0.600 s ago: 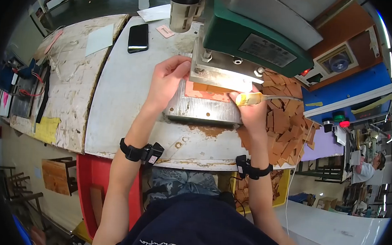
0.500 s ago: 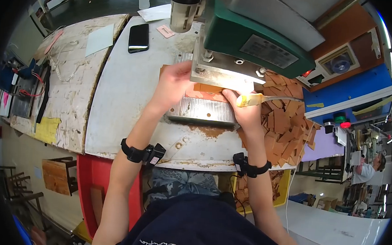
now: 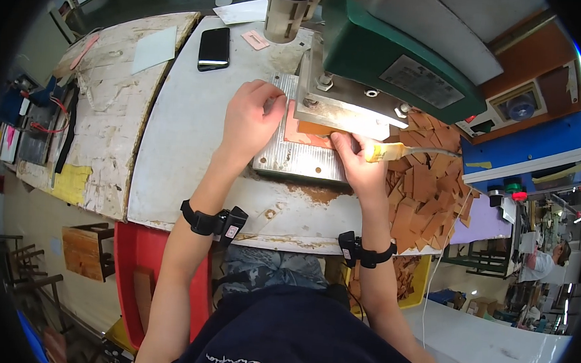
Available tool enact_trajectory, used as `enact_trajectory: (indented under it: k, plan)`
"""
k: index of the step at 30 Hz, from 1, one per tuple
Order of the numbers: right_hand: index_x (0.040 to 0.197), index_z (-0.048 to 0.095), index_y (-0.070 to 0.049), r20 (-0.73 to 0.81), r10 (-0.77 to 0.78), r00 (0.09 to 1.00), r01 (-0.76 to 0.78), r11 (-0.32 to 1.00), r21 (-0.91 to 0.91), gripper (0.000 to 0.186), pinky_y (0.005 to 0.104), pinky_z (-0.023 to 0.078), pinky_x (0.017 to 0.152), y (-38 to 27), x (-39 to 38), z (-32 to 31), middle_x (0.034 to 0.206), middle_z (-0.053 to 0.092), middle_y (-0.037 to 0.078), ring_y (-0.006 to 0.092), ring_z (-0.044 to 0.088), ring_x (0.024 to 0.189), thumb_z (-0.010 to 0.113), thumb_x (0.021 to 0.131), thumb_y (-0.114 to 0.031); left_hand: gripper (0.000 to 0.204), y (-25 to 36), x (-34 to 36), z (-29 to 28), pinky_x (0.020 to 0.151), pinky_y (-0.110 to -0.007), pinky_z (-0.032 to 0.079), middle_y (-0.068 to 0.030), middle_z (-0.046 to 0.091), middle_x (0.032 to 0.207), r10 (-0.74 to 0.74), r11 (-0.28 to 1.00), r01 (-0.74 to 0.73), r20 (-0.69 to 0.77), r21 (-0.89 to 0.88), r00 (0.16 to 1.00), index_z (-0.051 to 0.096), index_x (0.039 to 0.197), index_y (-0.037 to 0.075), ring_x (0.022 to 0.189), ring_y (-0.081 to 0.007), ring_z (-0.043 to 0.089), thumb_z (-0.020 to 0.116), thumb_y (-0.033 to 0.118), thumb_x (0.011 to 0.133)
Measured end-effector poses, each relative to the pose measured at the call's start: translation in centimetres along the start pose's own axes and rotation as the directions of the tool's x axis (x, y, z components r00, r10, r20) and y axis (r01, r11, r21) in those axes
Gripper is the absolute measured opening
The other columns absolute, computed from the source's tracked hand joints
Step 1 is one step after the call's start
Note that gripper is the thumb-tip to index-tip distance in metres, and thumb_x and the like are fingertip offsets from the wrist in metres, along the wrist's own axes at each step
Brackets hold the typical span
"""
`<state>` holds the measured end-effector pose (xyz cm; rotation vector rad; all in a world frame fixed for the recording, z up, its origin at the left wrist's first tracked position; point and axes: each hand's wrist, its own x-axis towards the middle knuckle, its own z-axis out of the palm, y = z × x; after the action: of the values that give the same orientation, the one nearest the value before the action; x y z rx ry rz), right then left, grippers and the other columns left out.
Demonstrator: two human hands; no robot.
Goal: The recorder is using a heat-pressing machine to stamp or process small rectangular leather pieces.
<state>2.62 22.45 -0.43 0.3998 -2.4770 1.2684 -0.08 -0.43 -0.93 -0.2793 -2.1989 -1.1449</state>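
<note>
My left hand (image 3: 254, 116) has its fingers curled beside the left of the press head; what, if anything, it holds is hidden. My right hand (image 3: 358, 166) has its thumb on the front edge of an orange piece (image 3: 314, 128) and a pinkish plate (image 3: 301, 138) beneath it, gripping at their right end. These lie on a ribbed metal bed (image 3: 285, 158) under the steel head (image 3: 338, 114) of a green press (image 3: 398, 55). A yellow-wrapped light (image 3: 387, 152) on a grey flexible cable shines just above my right hand.
A large pile of brown pieces (image 3: 420, 179) lies right of the press. A phone (image 3: 213, 47) and a clear-bowled filter (image 3: 284, 18) are behind left. A red bin (image 3: 133, 252) and yellow bin (image 3: 417, 289) sit below the table edge. A person (image 3: 545, 260) is at far right.
My left hand has drawn slightly left from the press head. My right hand has shifted left along the plate's front. The whole view has shifted slightly rightward and up.
</note>
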Motion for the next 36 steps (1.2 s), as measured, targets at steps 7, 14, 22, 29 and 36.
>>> enact_trajectory:
  k: [7, 14, 22, 29, 36]
  plan:
    - [0.109, 0.068, 0.001, 0.135, -0.14, 0.981, 0.171, 0.953, -0.249, 0.025, 0.0346, 0.05, 0.084, -1.7, -0.6, 0.1, 0.1, 0.07, 0.016, 0.0255, 0.065, 0.092, 0.064, 0.091, -0.015, 0.007, -1.2, -0.3, -0.1, 0.073, -0.042, 0.05, -0.0115, 0.065, 0.084, -0.036, 0.998, 0.032, -0.06, -0.057, 0.998, 0.068, 0.082, 0.004, 0.083, -0.0329, 0.061, 0.065, 0.01, 0.08]
    - [0.114, 0.065, 0.001, 0.141, -0.287, 0.947, 0.312, 0.927, -0.208, 0.028, 0.0381, 0.05, 0.088, -2.0, -0.5, -0.3, 0.113, 0.067, 0.018, 0.0358, 0.064, 0.102, 0.061, 0.094, -0.017, 0.019, -4.2, 0.8, 0.2, 0.078, -0.042, 0.051, -0.0163, 0.069, 0.091, 0.0, 1.0, -0.006, -0.203, -0.026, 0.979, 0.07, 0.087, 0.003, 0.088, -0.0357, 0.065, 0.063, 0.02, 0.083]
    - [0.119, 0.064, 0.001, 0.149, -0.274, 0.95, 0.298, 0.938, -0.176, 0.033, 0.0379, 0.046, 0.098, 0.4, -0.9, 0.9, 0.124, 0.064, 0.018, 0.0343, 0.06, 0.114, 0.061, 0.095, -0.022, 0.022, -2.0, 0.3, -0.9, 0.082, -0.043, 0.05, -0.02, 0.065, 0.089, 0.154, 0.988, -0.154, 0.0, -0.013, 0.988, 0.07, 0.086, 0.0, 0.091, -0.0382, 0.063, 0.061, 0.02, 0.082]
    - [0.12, 0.064, 0.0, 0.144, -0.294, 0.945, 0.32, 0.922, -0.217, 0.032, 0.0376, 0.046, 0.098, 0.1, -1.4, 0.9, 0.123, 0.064, 0.018, 0.0342, 0.06, 0.115, 0.059, 0.095, -0.019, 0.023, -3.8, 0.5, 0.8, 0.082, -0.043, 0.052, -0.0177, 0.069, 0.091, 0.312, 0.946, -0.31, 0.014, -0.098, 0.95, 0.073, 0.09, 0.006, 0.088, -0.0367, 0.064, 0.06, 0.023, 0.083]
    - [0.118, 0.065, -0.001, 0.115, -0.231, 0.966, 0.254, 0.932, -0.26, 0.032, 0.0392, 0.048, 0.094, -0.9, -1.3, 0.9, 0.121, 0.064, 0.02, 0.0343, 0.061, 0.11, 0.059, 0.092, -0.018, 0.043, -1.3, 4.0, 2.0, 0.102, -0.047, 0.039, -0.0164, 0.065, 0.117, 0.041, 0.937, -0.195, 0.464, 0.291, 0.885, 0.066, 0.12, 0.02, 0.118, -0.037, 0.054, 0.056, 0.044, 0.086]
